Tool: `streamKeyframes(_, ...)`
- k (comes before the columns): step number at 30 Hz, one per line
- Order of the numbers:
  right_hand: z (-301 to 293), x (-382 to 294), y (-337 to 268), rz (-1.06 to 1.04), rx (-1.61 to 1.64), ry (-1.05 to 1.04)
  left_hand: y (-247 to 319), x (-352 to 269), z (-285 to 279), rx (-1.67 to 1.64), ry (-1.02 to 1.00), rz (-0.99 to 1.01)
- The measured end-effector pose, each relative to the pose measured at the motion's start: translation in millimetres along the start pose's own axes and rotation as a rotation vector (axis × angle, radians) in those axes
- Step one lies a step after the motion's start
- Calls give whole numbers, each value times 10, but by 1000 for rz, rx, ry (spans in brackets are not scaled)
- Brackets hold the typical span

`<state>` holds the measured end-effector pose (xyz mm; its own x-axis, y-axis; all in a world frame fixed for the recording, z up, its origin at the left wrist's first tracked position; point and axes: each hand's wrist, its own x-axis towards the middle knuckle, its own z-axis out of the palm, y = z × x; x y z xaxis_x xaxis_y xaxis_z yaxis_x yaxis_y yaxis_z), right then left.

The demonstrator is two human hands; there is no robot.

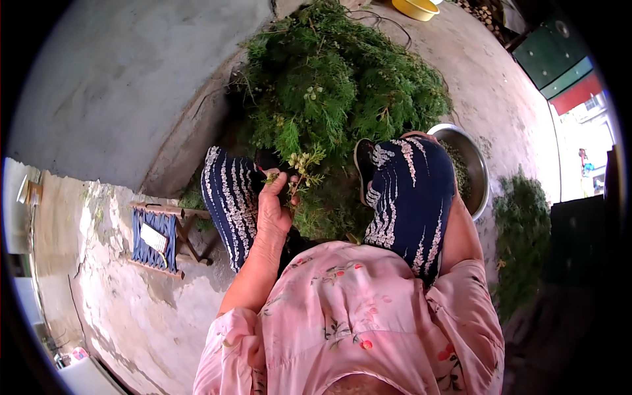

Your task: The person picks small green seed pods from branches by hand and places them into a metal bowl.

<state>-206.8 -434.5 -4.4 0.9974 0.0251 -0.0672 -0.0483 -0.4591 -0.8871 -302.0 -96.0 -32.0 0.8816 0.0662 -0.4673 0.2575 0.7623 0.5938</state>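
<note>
My left hand (276, 205) is between my knees, its fingers closed around a small arborvitae sprig (302, 168) with pale green cones. Just beyond it rises a large heap of cut evergreen branches (340, 94), some bearing cones. My right forearm (460, 227) runs down outside my right knee, beside a steel basin (481, 173). Small greenish cones or seeds (458, 170) lie in the basin. The knee hides most of my right hand; a strip of skin (419, 134) shows past it, and what the hand holds cannot be made out.
A folding stool (153, 217) with blue webbing stands at left, a white item (154, 238) on its seat. A concrete block (133, 94) borders the heap. More greenery (522, 237) lies at right on the floor. At the top are a yellow basin (416, 9) and a dark cable (395, 22).
</note>
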Motion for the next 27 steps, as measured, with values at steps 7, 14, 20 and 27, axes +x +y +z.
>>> streamKeyframes(7,-113,-399,-343,-82,638,-218,-98,54,85,-55,-2,-53)
streamKeyframes(14,-218,-167,-429,-98,750,-62,-119,37,45,-66,15,-32)
streamKeyframes(20,-248,17,-245,-42,643,131,-107,19,75,-80,-22,-84)
streamKeyframes(27,-32,106,207,2,592,218,-112,18,36,-154,-18,-84)
